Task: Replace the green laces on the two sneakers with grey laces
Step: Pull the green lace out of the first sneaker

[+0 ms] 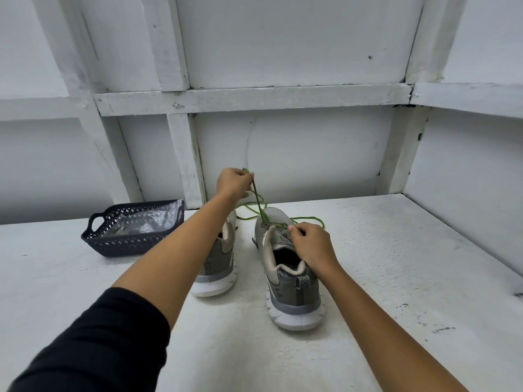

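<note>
Green lace [259,203], one, partly threaded in the right sneaker [291,295]; that shoe stands heel toward the viewer at mid-table [396,264], the left sneaker [219,264] just beside it at nine o'clock; loose ends trail on the table at twelve and two o'clock of the toe; left hand [233,183] raised at eleven o'clock above the shoe, fingers pinched narrowly on a taut run of lace; right hand [311,246] at the tongue, fingertips pinching the lace near the top eyelets; step judged: drawing the lace out of the eyelets; method advised: steady the shoe with the right hand, pull in line with each eyelet, one crossing at a time, lest the tip snag; left sneaker's lacing hidden behind the forearm; back wall [311,154] at twelve o'clock limits a forward pull; room lies upward and toward three o'clock; basket [113,247] holding a plastic bag [147,222] at ten o'clock, well apart; grey laces not discernible.
</note>
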Available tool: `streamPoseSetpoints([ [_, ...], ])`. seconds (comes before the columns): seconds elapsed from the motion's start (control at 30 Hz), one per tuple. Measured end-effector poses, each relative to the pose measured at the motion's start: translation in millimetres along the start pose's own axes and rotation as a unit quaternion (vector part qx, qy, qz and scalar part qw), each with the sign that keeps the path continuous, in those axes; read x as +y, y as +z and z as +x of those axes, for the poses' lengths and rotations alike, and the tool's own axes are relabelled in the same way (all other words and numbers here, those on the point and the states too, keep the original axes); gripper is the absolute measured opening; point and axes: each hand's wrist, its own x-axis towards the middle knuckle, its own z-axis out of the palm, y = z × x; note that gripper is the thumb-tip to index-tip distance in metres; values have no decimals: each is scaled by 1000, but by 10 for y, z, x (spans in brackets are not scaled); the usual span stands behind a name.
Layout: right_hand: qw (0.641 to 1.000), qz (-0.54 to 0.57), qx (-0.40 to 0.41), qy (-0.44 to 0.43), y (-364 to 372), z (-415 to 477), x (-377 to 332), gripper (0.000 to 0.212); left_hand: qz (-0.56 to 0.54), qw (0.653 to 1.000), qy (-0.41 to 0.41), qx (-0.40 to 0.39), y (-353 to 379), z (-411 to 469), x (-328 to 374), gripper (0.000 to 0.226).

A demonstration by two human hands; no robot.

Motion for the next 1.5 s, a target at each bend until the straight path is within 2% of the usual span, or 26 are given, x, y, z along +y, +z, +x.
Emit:
streamPoseSetpoints([
  [0.1,1000,3,-2,1,-2,3,1,31,124,990,-21,-62,102,-77,-91,27],
  [0.2,1000,4,-6,2,-8,-12,-12,31,253,957,-57,-130,229,-188,-273,19],
  [0.27,1000,6,-6,1,-9,-16,-9,30,329,937,-29,-116,286,-224,-345,12],
  [0.37,1000,7,-7,2,-8,-12,-4,28,403,912,22,-70,342,-313,-354,19],
  [0.47,1000,6,-7,-1,-7,-12,-2,24,348,937,27,-28,370,-303,-417,22],
  [0.6,1000,0,-7,-10,-5,-6,16,26,202,979,-16,30,314,-187,-397,29],
  [0.73,1000,-1,-10,-8,-3,6,9,28,58,996,-12,64,160,-45,-251,31],
  [0.8,1000,-9,-20,-7,-10,26,11,26,-24,999,-27,32,85,-48,-136,28],
  [0.9,999,-35,-14,-26,-45,118,-12,25,-105,991,-58,-64,-23,-195,54,21],
  [1.03,995,-48,34,-83,-143,401,-179,40,-148,973,-76,-161,-201,-410,220,18],
  [1.17,988,-88,-46,-118,-149,649,-417,59,-164,954,-94,-231,-299,-608,303,17],
  [1.23,982,-102,-82,-137,-89,695,-481,51,-173,948,-90,-250,-338,-684,330,19],
  [1.3,978,-106,-93,-157,-43,702,-528,32,-183,943,-87,-264,-370,-744,354,20],
  [1.33,977,-101,-89,-163,-46,706,-556,32,-184,941,-85,-270,-378,-768,362,21],
  [1.43,981,-71,-42,-177,-134,796,-676,30,-167,934,-92,-303,-405,-844,357,22],
  [1.5,981,-52,-6,-185,-234,880,-784,30,-162,916,-106,-350,-422,-888,345,24],
])
